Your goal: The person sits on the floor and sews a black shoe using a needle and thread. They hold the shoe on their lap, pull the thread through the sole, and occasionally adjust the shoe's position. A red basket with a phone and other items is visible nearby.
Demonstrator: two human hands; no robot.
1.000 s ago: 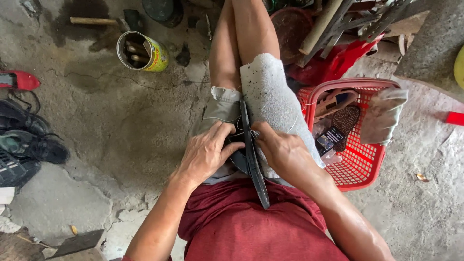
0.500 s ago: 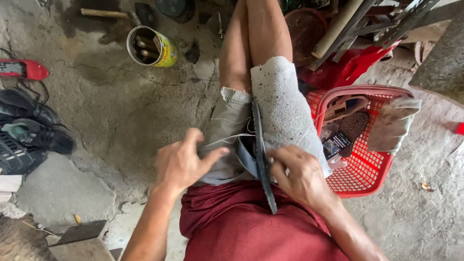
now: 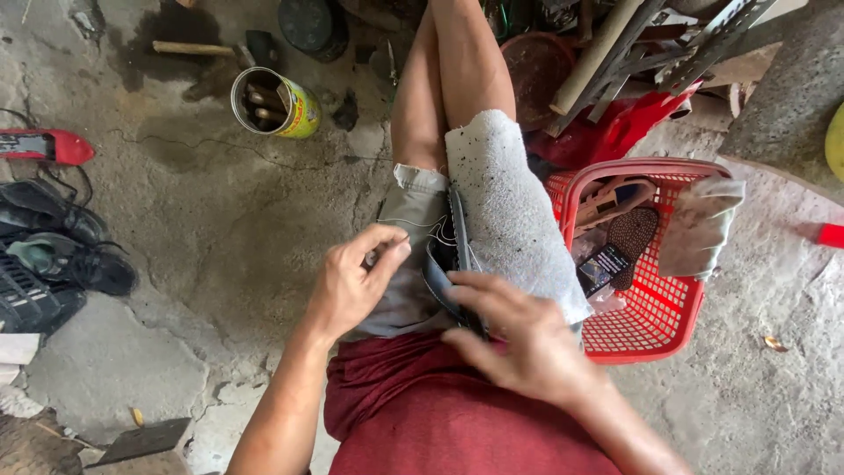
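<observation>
A dark, flat shoe piece point(image 3: 456, 236) stands on edge between my thighs, next to a speckled grey cloth point(image 3: 510, 211) draped over my right leg. My right hand point(image 3: 519, 339) lies over the near end of the dark piece, fingers across it and thumb below, gripping it. My left hand point(image 3: 356, 281) rests on my grey shorts point(image 3: 409, 202) just left of the piece, apart from it. Its thumb and forefinger are pinched together, and I cannot tell whether something small sits between them.
A red plastic basket point(image 3: 655, 321) with shoe soles and a cloth stands at my right. At the upper left a yellow tin point(image 3: 274, 103) holds tools, with a hammer point(image 3: 207, 50) behind it. Dark shoes point(image 3: 61, 255) lie at the left on cracked concrete. Rods and red scraps are piled at the top right.
My left hand has come off the dark piece and drawn back to the left over my shorts. My right hand stayed on the piece, sliding toward its near end.
</observation>
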